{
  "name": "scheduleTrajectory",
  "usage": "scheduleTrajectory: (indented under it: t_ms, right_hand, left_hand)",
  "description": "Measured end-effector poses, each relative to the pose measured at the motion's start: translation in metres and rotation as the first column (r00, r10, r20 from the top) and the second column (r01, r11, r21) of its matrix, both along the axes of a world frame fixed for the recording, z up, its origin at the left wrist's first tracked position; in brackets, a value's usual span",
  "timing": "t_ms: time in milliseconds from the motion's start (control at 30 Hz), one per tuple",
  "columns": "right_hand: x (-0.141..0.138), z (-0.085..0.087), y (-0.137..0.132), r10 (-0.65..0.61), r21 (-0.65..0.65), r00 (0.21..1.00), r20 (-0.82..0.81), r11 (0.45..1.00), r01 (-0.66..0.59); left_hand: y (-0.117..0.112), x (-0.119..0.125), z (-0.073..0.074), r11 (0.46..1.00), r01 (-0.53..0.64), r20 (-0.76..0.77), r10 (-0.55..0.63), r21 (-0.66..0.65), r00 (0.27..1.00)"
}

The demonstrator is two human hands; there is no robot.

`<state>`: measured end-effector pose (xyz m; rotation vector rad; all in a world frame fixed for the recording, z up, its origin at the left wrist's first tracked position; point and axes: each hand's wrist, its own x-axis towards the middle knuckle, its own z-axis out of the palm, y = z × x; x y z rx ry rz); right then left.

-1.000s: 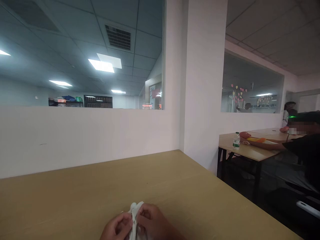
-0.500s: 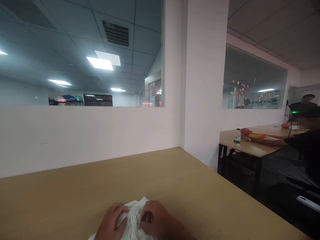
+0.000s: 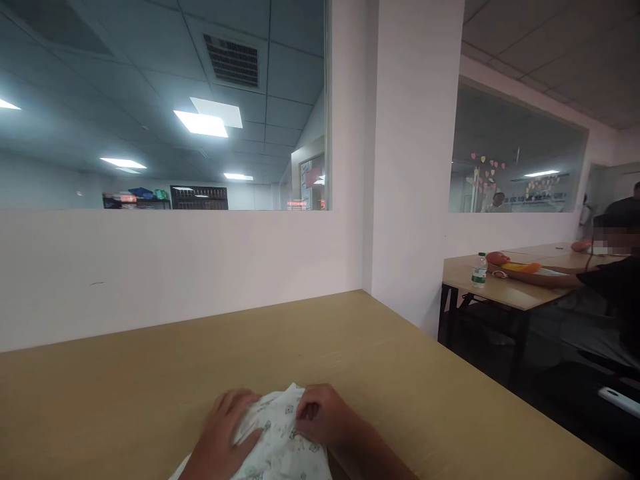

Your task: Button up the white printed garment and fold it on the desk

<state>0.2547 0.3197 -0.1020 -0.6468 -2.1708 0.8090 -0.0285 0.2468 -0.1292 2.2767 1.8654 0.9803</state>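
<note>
A white cloth with a small printed pattern [image 3: 280, 443] lies on the wooden table [image 3: 150, 387] at the bottom middle of the head view. My left hand [image 3: 220, 433] rests on its left side with the fingers laid over the fabric. My right hand [image 3: 325, 417] pinches the cloth's upper right edge. The lower part of the cloth runs out of view at the bottom.
A white half wall with a window [image 3: 165, 267] stands behind the table, and a white pillar [image 3: 410, 173] at its right corner. At the right, another person in black [image 3: 610, 287] sits at a second table [image 3: 500, 293] with a water bottle [image 3: 479, 269] on it.
The cloth, bunched upright between both hands a second ago, now lies spread flatter on the table. My hands have moved apart across it, and the view has shifted slightly.
</note>
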Motion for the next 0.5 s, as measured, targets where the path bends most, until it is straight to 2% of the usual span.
scheduleTrajectory:
  t_ms: [67, 133, 267, 400, 500]
  right_hand:
    - [-0.003, 0.0, 0.003, -0.077, -0.017, 0.994, -0.074, 0.997, 0.076]
    - [-0.005, -0.002, 0.006, -0.204, 0.021, 0.973, -0.111, 0.978, 0.208]
    - [-0.004, -0.008, 0.012, -0.439, 0.091, 0.898, -0.03, 0.893, 0.44]
    - [-0.004, -0.014, 0.012, -0.488, 0.09, 0.862, 0.134, 0.873, 0.48]
    - [-0.006, -0.013, 0.009, -0.467, 0.066, 0.872, 0.149, 0.884, 0.463]
  left_hand:
    - [0.006, -0.004, -0.004, 0.991, -0.115, 0.034, 0.113, 0.064, 0.993]
    - [0.012, -0.009, -0.008, 0.979, -0.197, 0.079, 0.193, 0.052, 0.978]
    - [0.016, -0.018, -0.006, 0.981, -0.18, 0.108, 0.188, -0.075, 0.976]
    - [0.013, -0.029, 0.006, 0.957, -0.225, -0.008, 0.228, -0.181, 0.974]
    - [0.014, -0.034, 0.008, 0.937, -0.226, -0.047, 0.221, -0.267, 0.974]
